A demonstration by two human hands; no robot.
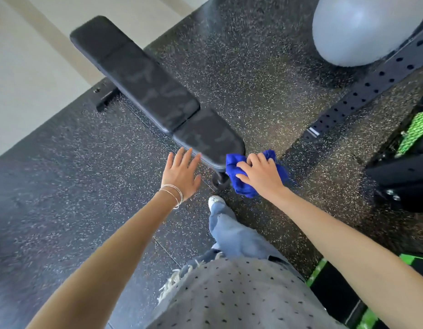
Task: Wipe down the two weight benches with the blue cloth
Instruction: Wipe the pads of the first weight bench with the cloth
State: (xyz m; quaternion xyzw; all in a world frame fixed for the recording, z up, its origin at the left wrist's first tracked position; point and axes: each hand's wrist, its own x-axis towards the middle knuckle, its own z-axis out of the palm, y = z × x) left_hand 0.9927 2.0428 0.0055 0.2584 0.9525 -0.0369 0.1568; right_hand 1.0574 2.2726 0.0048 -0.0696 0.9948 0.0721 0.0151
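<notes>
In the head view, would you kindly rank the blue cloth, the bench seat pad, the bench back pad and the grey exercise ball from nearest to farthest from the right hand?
1. Blue cloth: bunched in the right hand itself.
2. Bench seat pad: just to the hand's left, by the cloth.
3. Bench back pad: beyond the seat, up and left.
4. Grey exercise ball: far at the upper right, behind the perforated rack beam.

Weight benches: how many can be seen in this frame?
1. The weight bench runs from upper left to centre, its near end between the left hand and the blue cloth. A second may lie out of frame.
</notes>
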